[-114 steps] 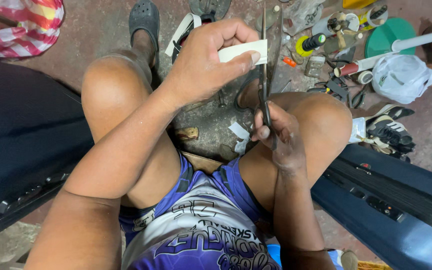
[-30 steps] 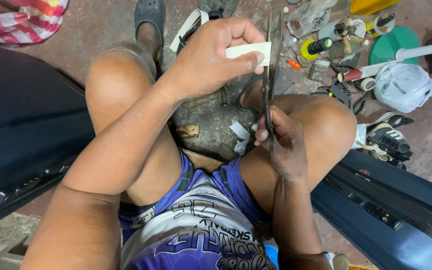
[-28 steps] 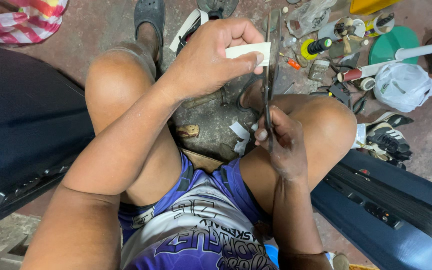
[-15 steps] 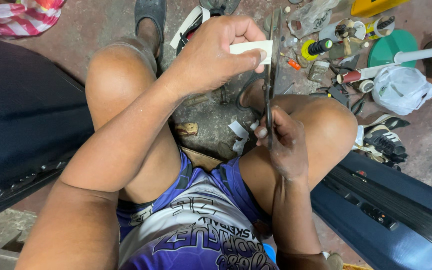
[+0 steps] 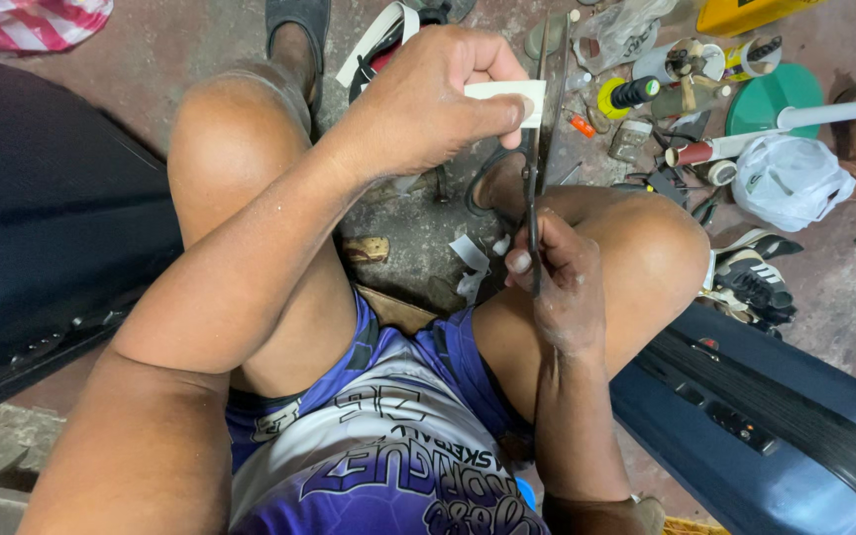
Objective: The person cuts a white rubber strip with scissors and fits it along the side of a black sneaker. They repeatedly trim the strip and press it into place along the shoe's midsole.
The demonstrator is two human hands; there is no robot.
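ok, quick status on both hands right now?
Left hand: closed, pinching a pale strip between thumb and fingers.
Right hand: closed on the handles of the scissors, blades pointing up beside the strip.

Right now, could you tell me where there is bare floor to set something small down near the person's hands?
Bare concrete floor lies upper left, between the striped cloth and the sandal. A narrower patch lies at the far right, below the white plastic bag, beside the dark case. Between the knees lie scraps; the upper right is crowded with small tools.
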